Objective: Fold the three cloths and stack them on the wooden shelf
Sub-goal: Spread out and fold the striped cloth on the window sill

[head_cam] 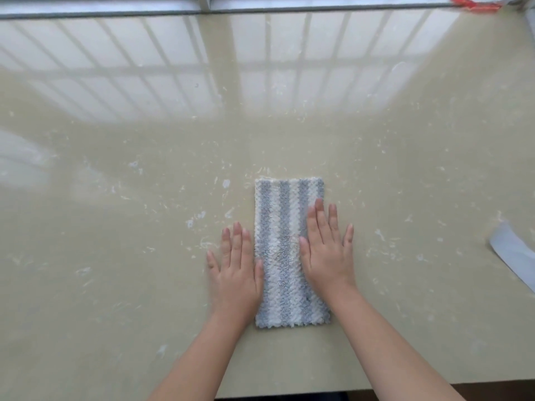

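cloth (285,256): fluffy grey-and-white striped one, folded into a long narrow rectangle, lying flat, sandwiched right between the two hands

cloth direction: long side and stripes running straight away from the wrists; far end poking out well past the fingertips, near end down level with the wrists

left hand (236,273): relaxed and flat, fingers straight and together, palm down on the table just beside the cloth's left edge, thumb side touching that edge; not gripping a thing

right hand (327,250): same deal, flat with straight fingers, holding nothing; thumb and index finger lying on the cloth's right-hand stripes, outer fingers spilling off onto the table

forearms: bare, coming in from the bottom of the view, angled toward each other

table (115,256): glossy beige top with whitish flecks and scuffs all over, under both palms; window bars reflected in the part out beyond the fingertips

pale grey strip (512,256): flat on the table well off to the right of the right hand, cut off by the picture edge; honestly can't tell what it is

window frame (202,4): way ahead of the fingers, along the table's far edge

red thing (474,4): far corner beyond the right hand, mostly out of view
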`<state>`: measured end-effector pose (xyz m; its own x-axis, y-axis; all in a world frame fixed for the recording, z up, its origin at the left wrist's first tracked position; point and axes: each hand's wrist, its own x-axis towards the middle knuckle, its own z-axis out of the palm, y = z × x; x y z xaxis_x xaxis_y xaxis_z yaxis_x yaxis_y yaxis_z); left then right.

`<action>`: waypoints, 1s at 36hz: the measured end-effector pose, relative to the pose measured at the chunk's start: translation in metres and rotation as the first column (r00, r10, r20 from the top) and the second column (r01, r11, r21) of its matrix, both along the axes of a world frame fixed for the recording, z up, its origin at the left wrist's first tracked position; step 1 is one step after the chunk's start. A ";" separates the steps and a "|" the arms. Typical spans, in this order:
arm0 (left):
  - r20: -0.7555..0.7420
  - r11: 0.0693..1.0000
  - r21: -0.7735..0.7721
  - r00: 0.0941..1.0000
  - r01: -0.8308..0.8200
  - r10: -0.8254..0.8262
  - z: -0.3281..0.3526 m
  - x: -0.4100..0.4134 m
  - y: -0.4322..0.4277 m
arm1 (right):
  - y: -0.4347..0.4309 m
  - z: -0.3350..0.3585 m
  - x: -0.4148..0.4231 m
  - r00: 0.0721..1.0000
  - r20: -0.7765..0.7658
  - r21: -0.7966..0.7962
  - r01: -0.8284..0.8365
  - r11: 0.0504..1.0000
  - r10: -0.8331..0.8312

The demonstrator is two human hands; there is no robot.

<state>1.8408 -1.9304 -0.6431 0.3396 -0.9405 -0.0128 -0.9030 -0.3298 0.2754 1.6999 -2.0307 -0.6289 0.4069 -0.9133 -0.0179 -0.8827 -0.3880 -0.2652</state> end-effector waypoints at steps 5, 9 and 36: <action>0.003 0.970 -0.138 0.979 0.202 -0.204 0.012 -0.029 -0.002 | 0.033 0.006 0.004 0.995 0.025 -0.083 -0.095 0.992 0.097; -0.010 0.962 -0.122 0.969 0.243 -0.246 -0.002 -0.036 0.008 | 0.056 -0.010 0.001 0.997 -0.021 -0.072 -0.079 0.994 0.078; -0.397 0.931 0.123 0.843 -0.343 0.363 0.046 -0.015 0.008 | 0.039 0.042 -0.026 0.960 0.108 0.294 0.217 0.931 -0.258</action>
<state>1.8262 -1.9223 -0.5971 0.6034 -0.7531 -0.2622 -0.5341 -0.6258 0.5684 1.6741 -1.9919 -0.5868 0.1959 -0.9503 -0.2419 -0.8847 -0.0648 -0.4616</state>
